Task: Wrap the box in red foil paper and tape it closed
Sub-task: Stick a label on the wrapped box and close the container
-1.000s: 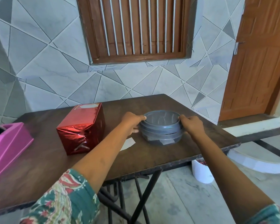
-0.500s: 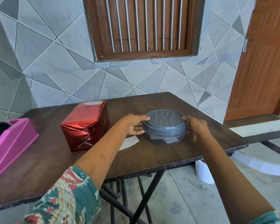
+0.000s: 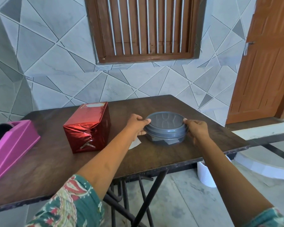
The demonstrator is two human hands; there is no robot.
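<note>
A box wrapped in red foil paper (image 3: pixel 88 128) stands on the dark wooden table (image 3: pixel 170 154), with strips of clear tape on its near face and top. To its right sits a round grey plastic container (image 3: pixel 165 126) with a lid. My left hand (image 3: pixel 137 126) grips the container's left rim, thumb on top. My right hand (image 3: pixel 195 129) grips its right rim the same way. Both hands are well clear of the red box. A pink tape dispenser (image 3: pixel 11 148) rests at the table's left end.
A small white paper scrap (image 3: pixel 135 144) lies under my left wrist. The tiled wall and a barred wooden window are behind the table. A wooden door (image 3: pixel 269 63) stands at right. A white bucket (image 3: pixel 205 174) sits on the floor beneath the table's right edge.
Both hands stay on the grey container, and my right hand's grip has settled back onto the rim. The view has shifted slightly; the red box has not moved.
</note>
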